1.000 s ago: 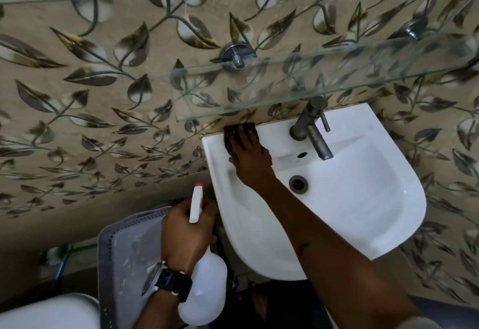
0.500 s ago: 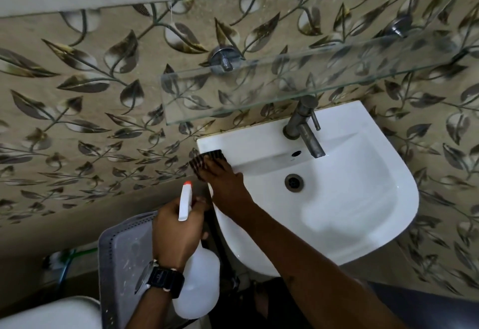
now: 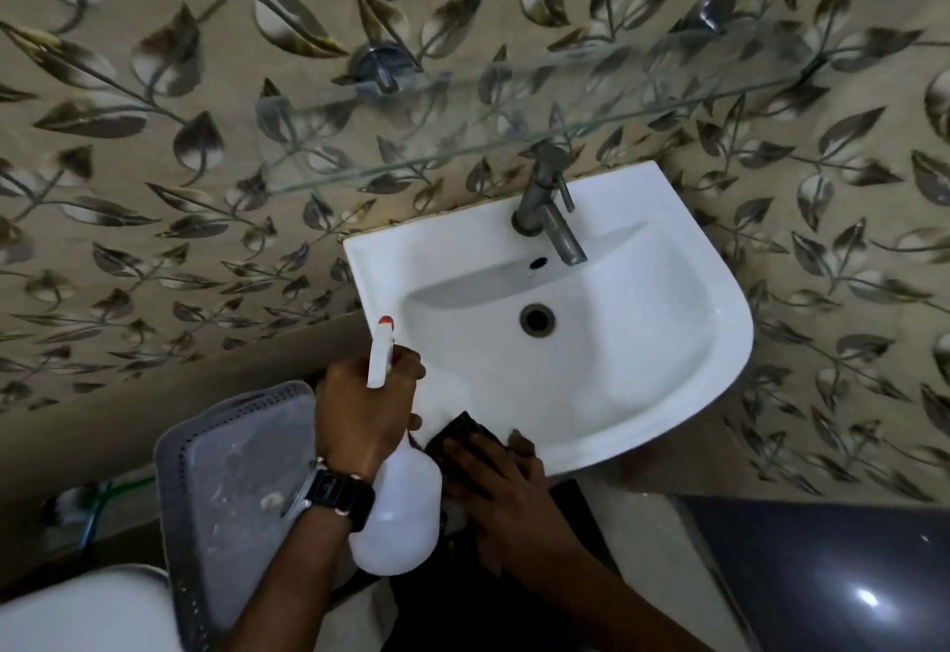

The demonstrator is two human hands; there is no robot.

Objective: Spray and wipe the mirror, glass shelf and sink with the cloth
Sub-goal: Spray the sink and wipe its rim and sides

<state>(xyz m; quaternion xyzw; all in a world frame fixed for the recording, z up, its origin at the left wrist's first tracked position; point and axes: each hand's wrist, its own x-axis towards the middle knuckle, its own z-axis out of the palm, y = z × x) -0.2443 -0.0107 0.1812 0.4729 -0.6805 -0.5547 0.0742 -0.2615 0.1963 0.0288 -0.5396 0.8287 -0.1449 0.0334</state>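
Wall [image 3: 154, 147]: leaf-patterned tile, filling the upper and left parts of the frame; no mirror was in view.

Sink [image 3: 642, 343]: white basin at centre right, fixed to the wall, bowl dry-looking and bare, drain [image 3: 536, 320] at its middle. Judged to be the surface in hand, the wipe having reached its near left rim.

Glass shelf [image 3: 462, 137]: clear pane across the upper centre, above the sink, carried on a round metal bracket [image 3: 378, 66]; nothing stood on it.

Bin lid [image 3: 236, 487]: grey perforated plastic, lower left, below the left hand; soiled with pale specks.

Spray bottle [image 3: 398, 512]: white, with a red-tipped nozzle pointing up toward the sink's left edge. Held upright and off to the side, probably to keep it ready while staying clear of the wiping.

Tap [image 3: 550, 214]: dull metal, at the back of the sink, spout angled over the bowl.

Left hand [image 3: 365, 410]: lower centre, fingers wrapped tight around the bottle's neck; a dark watch [image 3: 336, 494] on the wrist.

Right hand [image 3: 493, 471]: just right of the bottle, pressed flat on the cloth at the sink's near left rim.

Cloth [image 3: 462, 433]: dark, mostly covered by the right hand; its folds were too blurred to read.
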